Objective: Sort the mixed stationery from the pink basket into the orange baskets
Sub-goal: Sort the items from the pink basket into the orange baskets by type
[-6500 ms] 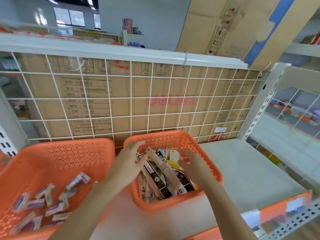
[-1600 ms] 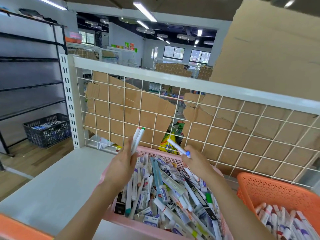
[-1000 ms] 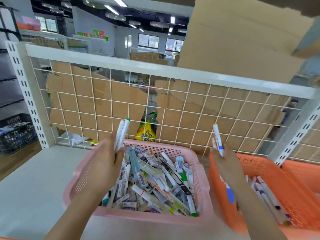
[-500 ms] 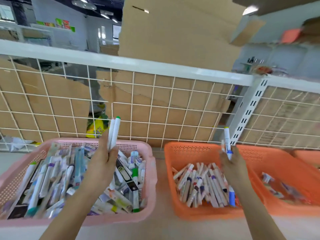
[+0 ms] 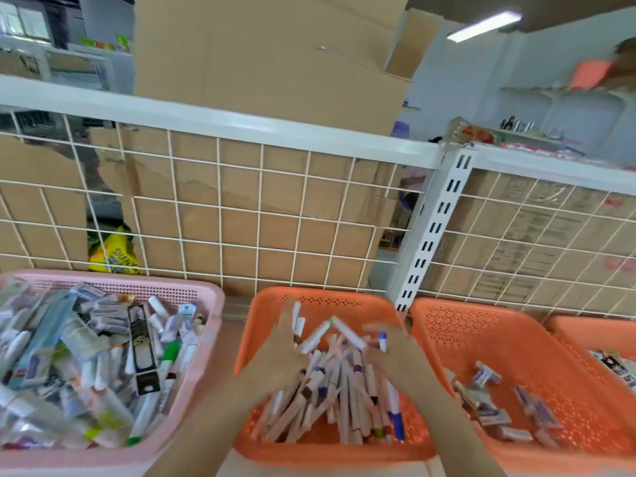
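Hands (image 5: 278,352) (image 5: 395,356) moved over perforated orange basket (image 5: 330,297) (cylindrical markers (image 5: 344,390)).

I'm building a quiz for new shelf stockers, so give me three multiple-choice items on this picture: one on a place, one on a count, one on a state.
1. The left hand and right hand are above: A the floor; B the orange basket of markers; C a cardboard box.
2. Orange baskets in view: A one; B two; C three.
3. The pink basket is: A empty; B full of mixed stationery; C overturned.
Key: B, both hands are over its markers; C, a second orange basket and third orange basket stand to its right; B, items reach its rim.
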`<action>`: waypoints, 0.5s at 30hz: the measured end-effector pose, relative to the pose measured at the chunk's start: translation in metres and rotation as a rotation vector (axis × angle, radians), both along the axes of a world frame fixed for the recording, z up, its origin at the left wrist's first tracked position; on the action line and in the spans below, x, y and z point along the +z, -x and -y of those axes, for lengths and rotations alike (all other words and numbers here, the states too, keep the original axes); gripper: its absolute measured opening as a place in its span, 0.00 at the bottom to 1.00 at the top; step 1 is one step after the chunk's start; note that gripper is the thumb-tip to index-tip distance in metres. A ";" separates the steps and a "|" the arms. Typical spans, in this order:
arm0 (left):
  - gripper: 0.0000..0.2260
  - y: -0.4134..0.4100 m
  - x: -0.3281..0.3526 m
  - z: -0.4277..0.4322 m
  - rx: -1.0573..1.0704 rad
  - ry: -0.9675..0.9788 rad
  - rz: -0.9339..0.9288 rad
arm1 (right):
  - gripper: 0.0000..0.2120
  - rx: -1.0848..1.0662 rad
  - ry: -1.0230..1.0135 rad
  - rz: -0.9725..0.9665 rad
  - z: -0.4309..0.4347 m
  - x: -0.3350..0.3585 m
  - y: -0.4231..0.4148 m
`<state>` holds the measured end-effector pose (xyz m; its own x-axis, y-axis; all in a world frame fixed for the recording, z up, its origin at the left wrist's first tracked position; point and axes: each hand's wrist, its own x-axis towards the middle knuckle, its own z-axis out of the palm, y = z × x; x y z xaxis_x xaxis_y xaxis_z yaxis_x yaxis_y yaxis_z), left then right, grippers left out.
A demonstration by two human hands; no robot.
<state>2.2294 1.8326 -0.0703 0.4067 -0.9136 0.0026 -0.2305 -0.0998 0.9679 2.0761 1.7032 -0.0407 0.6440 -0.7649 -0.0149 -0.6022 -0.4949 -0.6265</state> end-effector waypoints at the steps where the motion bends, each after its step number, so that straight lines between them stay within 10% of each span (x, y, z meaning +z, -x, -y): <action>1: 0.44 0.001 -0.002 0.000 -0.021 -0.059 0.074 | 0.18 0.019 0.012 -0.003 0.002 -0.001 0.003; 5: 0.34 0.006 -0.009 0.006 0.113 -0.307 0.382 | 0.22 0.055 0.108 0.018 0.007 0.001 0.012; 15: 0.25 -0.006 0.030 -0.063 0.570 -0.033 0.730 | 0.19 -0.072 0.367 0.128 0.004 0.010 0.033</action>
<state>2.2353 1.8961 -0.0402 0.7023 -0.5801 0.4128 -0.6897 -0.4106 0.5965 2.0435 1.6991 -0.0308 0.5674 -0.7475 0.3453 -0.5718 -0.6594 -0.4881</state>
